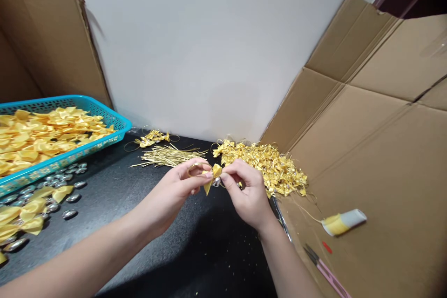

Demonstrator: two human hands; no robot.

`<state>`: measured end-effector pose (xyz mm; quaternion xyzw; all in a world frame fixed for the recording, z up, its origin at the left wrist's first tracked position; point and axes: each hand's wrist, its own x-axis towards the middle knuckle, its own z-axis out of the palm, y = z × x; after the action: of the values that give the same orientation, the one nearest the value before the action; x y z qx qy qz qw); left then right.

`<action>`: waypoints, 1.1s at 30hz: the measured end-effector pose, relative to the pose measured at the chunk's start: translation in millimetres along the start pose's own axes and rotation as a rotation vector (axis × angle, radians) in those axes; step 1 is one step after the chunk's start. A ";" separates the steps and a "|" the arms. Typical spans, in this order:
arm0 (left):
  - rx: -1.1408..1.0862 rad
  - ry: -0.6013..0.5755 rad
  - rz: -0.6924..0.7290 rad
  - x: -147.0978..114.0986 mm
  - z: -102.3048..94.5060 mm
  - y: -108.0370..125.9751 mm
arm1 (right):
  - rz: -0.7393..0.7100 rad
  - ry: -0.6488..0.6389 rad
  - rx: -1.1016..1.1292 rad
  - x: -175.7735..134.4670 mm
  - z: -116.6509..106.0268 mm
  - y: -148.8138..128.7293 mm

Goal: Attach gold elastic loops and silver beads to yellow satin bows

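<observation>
Between my two hands, above the black table, is a yellow satin bow (217, 170) with a loop of gold cord (191, 167) at its left. My left hand (186, 179) pinches the bow's left side and the cord loop between thumb and fingers. Thumb and forefinger of my right hand (246, 186) close on the bow's right side. A small silver bead (216, 181) shows just under the bow's middle. Behind my hands lies a bundle of gold cord pieces (167, 155), and a heap of finished-looking bows with loops (279, 167) is beyond my right hand.
A blue basket (126, 125) full of yellow bows stands at left. Silver beads (70, 214) and loose bows (33, 209) lie before it. A small bow pile (153, 138) sits at the back. At right are a thread spool (344, 222), pink-handled snips (328, 272) and cardboard walls (370, 135).
</observation>
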<state>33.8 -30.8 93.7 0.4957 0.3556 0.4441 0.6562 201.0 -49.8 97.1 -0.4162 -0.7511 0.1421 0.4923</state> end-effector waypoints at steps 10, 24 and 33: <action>0.032 0.008 0.040 0.7 -0.3 0.2 | -0.050 -0.007 -0.085 1.2 -7.4 -5.3; 0.060 0.042 0.081 0.2 0.1 -1.8 | -0.060 -0.009 -0.100 1.3 -5.1 -6.6; -0.023 0.011 0.073 -0.7 0.7 -2.1 | 0.163 0.000 0.302 -1.6 9.8 8.6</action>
<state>34.6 -32.0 91.9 0.4984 0.3354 0.4746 0.6433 197.0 -43.9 86.0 -0.3974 -0.6849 0.2927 0.5361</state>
